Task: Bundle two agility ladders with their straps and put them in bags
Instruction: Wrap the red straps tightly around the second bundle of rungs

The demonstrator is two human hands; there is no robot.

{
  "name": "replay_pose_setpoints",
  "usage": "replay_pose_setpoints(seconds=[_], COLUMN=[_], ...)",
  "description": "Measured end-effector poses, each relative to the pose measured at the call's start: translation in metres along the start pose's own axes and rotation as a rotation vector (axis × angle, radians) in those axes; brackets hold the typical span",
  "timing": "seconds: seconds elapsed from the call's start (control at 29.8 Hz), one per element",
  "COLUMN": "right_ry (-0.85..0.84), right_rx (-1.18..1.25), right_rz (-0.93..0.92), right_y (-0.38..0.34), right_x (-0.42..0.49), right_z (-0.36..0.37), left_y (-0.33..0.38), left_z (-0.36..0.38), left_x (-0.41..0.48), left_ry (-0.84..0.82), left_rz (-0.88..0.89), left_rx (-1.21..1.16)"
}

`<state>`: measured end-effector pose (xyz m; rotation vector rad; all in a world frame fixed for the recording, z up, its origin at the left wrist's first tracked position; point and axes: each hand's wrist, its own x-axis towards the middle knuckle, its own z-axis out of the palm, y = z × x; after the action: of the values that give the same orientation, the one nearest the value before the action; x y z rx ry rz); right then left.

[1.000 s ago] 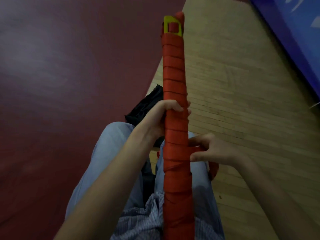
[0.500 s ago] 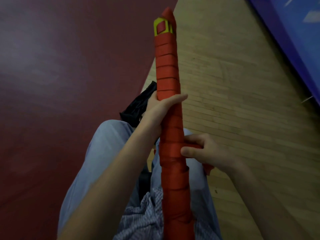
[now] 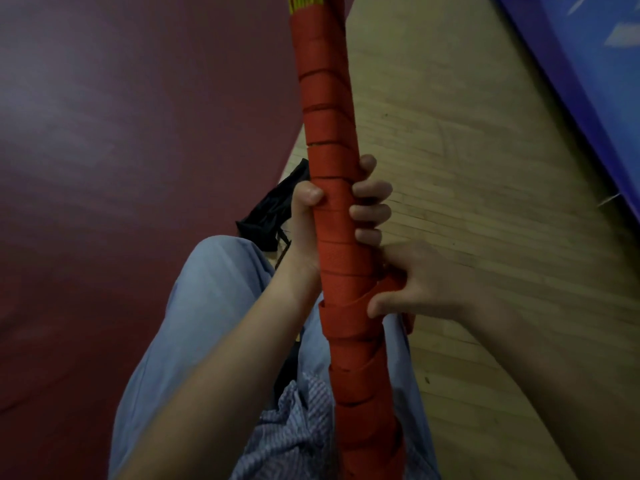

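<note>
A long agility ladder bundle point(image 3: 325, 109), wound round and round with its red strap, stands almost upright between my knees; yellow rungs show at its top end by the frame's upper edge. My left hand point(image 3: 311, 216) is wrapped around its middle, thumb on the left, fingers curled round the right side. Just below it, my right hand point(image 3: 415, 282) pinches a loose turn of the red strap point(image 3: 349, 306) against the bundle's right side. A black bag point(image 3: 273, 209) lies crumpled on the floor behind my left hand, partly hidden by it.
I sit with my legs in light blue trousers point(image 3: 207, 306) over a dark red floor point(image 3: 121, 150) on the left and pale wooden boards point(image 3: 467, 150) on the right. A blue mat or panel point(image 3: 595, 81) runs along the far right.
The bundle has come closer and higher, its yellow buckle end leaving the top of the view. My left hand closed fully round it. My right hand shifted up next to the left, holding the strap.
</note>
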<state>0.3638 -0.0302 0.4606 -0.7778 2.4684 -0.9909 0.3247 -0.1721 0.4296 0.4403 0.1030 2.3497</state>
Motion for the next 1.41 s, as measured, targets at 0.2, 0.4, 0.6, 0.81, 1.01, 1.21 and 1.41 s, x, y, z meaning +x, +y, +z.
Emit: replay_pose_setpoints(seconds=[0.2, 0.4, 0.6, 0.81, 1.01, 1.21, 1.41], right_ry=[0.036, 0.257, -0.085, -0.165, -0.05, 0.113, -0.045], right_rx=[0.566, 0.126, 0.075, 0.495, 0.692, 0.427, 0.188], right_rz=[0.187, 0.308, 0.206, 0.305, 0.342, 0.339, 0.264], right_y=[0.014, 0.002, -0.008, 0.005, 0.013, 0.005, -0.008], right_x=[0.0, -0.008, -0.02, -0.013, -0.021, -0.006, -0.009], right_z=[0.03, 0.031, 0.002, 0.001, 0.008, -0.004, -0.017], left_y=[0.007, 0.011, 0.01, 0.006, 0.021, 0.023, 0.036], left_z=[-0.009, -0.009, -0.02, -0.011, -0.01, 0.016, 0.015], left_x=[-0.003, 0.003, -0.009, 0.006, 0.008, 0.04, 0.035], left_ry=[0.164, 0.842, 0.487, 0.084, 0.387, 0.783, 0.4], left_rz=[-0.008, 0.109, 0.037, -0.06, -0.108, 0.102, -0.11], left_rx=[0.235, 0.765, 0.23, -0.011, 0.581, 1.102, 0.696])
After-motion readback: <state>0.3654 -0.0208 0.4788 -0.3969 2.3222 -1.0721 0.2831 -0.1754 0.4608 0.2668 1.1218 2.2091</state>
